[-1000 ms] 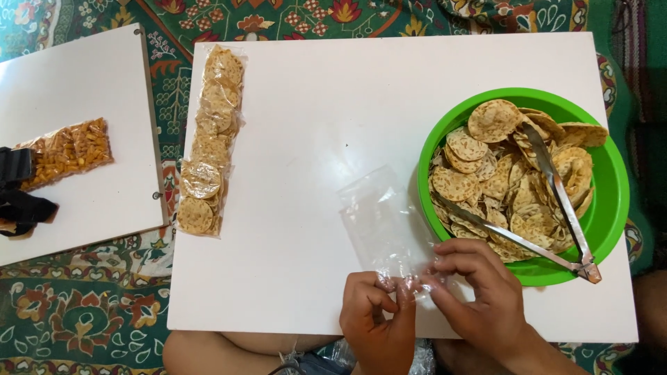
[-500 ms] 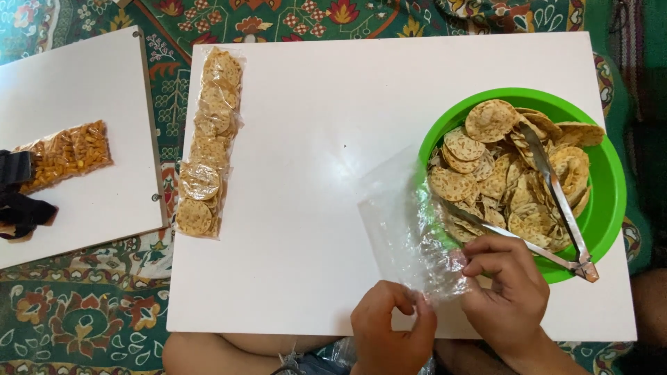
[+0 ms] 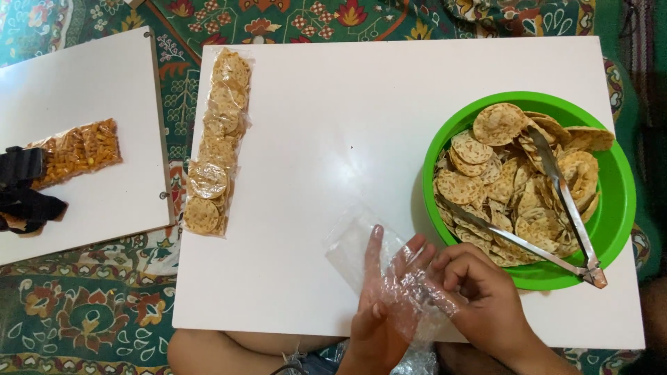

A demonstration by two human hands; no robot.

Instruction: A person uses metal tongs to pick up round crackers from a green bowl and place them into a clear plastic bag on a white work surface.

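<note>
An empty clear plastic bag (image 3: pixel 354 239) lies at the near edge of the white table (image 3: pixel 347 125). My left hand (image 3: pixel 382 298) is pushed inside the bag's mouth with its fingers spread. My right hand (image 3: pixel 483 305) pinches the crumpled edge of the bag beside it. Just right of my hands stands a green bowl (image 3: pixel 615 208) full of round crackers (image 3: pixel 500 187), with metal tongs (image 3: pixel 556 215) resting across them.
A long filled packet of crackers (image 3: pixel 215 139) lies along the table's left edge. A second white board (image 3: pixel 76 90) at the left carries a packet of orange snacks (image 3: pixel 87 149) and a black object (image 3: pixel 21 187). A patterned carpet (image 3: pixel 83 312) lies underneath.
The bag was held by its edge between both hands, then lifted and opened. Now my left hand has gone inside it, and the bag lies lower and flatter on the table.
</note>
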